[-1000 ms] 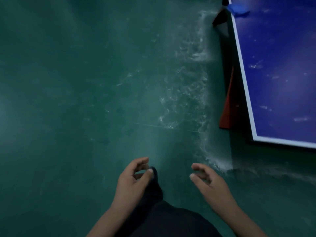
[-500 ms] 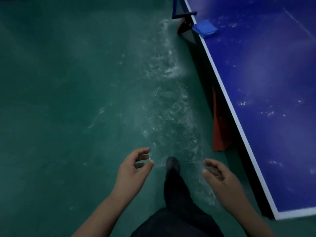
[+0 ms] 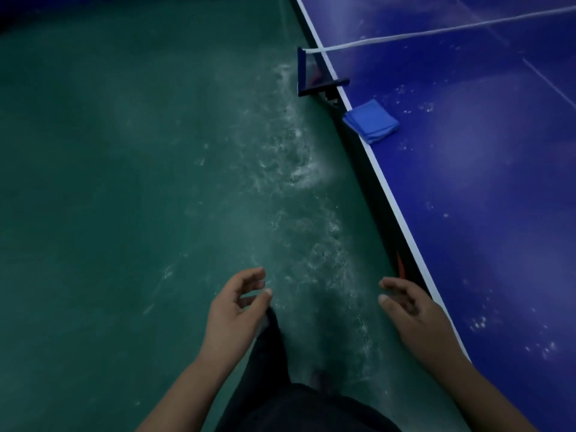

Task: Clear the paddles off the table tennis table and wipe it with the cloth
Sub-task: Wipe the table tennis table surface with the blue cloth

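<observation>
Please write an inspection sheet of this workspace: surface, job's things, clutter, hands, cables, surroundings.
Surface: blue table with white edge line; pale specks scattered over it.
Job's things: folded blue cloth lies at the table's edge, near the net post; no paddles seen on the visible part.
Clutter: nothing seen on the table besides the cloth.
Hands: left hand and right hand both empty, fingers loosely curled, over the floor beside the table.
Cables: nothing seen.
Surroundings: green floor with a whitish scuffed strip along the table; net crosses the table.
</observation>
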Tool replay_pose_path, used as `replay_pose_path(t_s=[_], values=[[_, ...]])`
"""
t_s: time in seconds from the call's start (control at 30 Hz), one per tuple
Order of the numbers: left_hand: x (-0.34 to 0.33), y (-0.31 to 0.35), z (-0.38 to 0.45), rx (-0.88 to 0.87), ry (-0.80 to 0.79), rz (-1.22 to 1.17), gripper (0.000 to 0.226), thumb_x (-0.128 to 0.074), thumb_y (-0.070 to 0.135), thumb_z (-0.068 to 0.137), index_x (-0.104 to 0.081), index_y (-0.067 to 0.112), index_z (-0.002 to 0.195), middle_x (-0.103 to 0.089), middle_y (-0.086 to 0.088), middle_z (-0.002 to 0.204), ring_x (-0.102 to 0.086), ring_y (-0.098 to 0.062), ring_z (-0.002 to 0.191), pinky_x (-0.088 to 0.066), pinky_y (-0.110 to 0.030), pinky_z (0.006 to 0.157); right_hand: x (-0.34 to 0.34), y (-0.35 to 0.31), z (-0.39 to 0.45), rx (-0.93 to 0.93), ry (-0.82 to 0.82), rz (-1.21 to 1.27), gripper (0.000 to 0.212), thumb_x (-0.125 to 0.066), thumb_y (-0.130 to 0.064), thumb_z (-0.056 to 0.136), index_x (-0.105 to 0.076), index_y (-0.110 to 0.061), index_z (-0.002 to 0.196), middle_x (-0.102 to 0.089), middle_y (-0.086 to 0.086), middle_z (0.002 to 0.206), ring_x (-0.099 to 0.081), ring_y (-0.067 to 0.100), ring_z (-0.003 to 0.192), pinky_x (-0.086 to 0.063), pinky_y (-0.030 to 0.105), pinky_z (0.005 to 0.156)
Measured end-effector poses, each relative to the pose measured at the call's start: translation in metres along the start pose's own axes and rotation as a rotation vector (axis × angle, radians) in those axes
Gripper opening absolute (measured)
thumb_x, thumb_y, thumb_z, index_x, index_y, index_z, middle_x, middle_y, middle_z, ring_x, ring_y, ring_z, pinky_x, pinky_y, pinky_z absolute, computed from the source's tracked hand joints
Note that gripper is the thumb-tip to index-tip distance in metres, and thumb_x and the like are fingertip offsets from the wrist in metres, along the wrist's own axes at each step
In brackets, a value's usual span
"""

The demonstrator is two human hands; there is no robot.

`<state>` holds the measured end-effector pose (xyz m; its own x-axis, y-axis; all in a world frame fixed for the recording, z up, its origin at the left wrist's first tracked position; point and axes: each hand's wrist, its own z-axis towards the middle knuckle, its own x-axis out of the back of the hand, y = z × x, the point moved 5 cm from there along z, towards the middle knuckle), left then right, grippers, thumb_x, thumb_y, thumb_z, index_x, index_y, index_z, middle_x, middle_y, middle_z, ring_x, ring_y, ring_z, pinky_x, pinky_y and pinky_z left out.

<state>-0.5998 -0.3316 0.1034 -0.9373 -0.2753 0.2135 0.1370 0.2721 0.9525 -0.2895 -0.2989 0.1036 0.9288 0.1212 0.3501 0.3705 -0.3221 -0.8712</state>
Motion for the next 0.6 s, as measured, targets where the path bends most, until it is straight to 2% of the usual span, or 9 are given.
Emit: replay_pose_path(t_s=[0.13,0.23,0.4,0.5,0.6], values=[[-0.01,0.006,0.108,-0.01,-0.085,0.006,0.03,-0.073,0.008,0.089,-0.069,0.029,0.11,-0.071,0.016,0.109,-0.067,-0.006,0.106,-0.054,-0.028,0.092,-0.03,-0.028,0.082,-0.039,0.039,0.023,0.024,-0.069,-0.022,0.093,-0.064,-0.039,0.109,-0.067,-0.019,0.108,-0.06,-0.018,0.093,-0.043,-0.001,0.067],[-0.018,0.018,0.187,-0.021,-0.152,0.024,0.029,-0.072,0.01,0.09,-0.069,0.031,0.108,-0.071,0.018,0.108,-0.067,-0.005,0.106,-0.053,-0.032,0.093,-0.048,-0.05,0.137,-0.084,0.09,0.057,0.024,-0.069,-0.019,0.093,-0.065,-0.035,0.11,-0.068,-0.017,0.108,-0.061,-0.015,0.093,-0.044,0.0,0.069],[-0.04,0.045,0.306,-0.04,-0.299,0.085,0.031,-0.072,0.012,0.09,-0.069,0.039,0.104,-0.071,0.02,0.107,-0.066,-0.004,0.105,-0.053,-0.036,0.097,-0.061,-0.091,0.216,-0.118,0.162,0.076,0.024,-0.071,-0.027,0.091,-0.065,-0.044,0.107,-0.068,-0.028,0.104,-0.064,-0.01,0.096,-0.049,0.009,0.072],[-0.069,0.064,0.366,-0.087,-0.368,0.162,0.028,-0.073,0.016,0.09,-0.068,0.039,0.105,-0.07,0.025,0.106,-0.066,0.0,0.104,-0.052,-0.034,0.098,-0.056,-0.104,0.258,-0.139,0.209,0.089,0.024,-0.07,-0.03,0.092,-0.065,-0.044,0.11,-0.066,-0.031,0.105,-0.064,-0.009,0.098,-0.049,0.013,0.077],[-0.106,0.075,0.42,-0.118,-0.415,0.168,0.025,-0.073,0.025,0.088,-0.067,0.041,0.105,-0.071,0.023,0.107,-0.065,0.0,0.104,-0.05,-0.029,0.096,-0.047,-0.111,0.306,-0.166,0.238,0.11,0.024,-0.07,-0.033,0.092,-0.063,-0.046,0.111,-0.067,-0.029,0.107,-0.063,-0.01,0.099,-0.05,0.009,0.074]])
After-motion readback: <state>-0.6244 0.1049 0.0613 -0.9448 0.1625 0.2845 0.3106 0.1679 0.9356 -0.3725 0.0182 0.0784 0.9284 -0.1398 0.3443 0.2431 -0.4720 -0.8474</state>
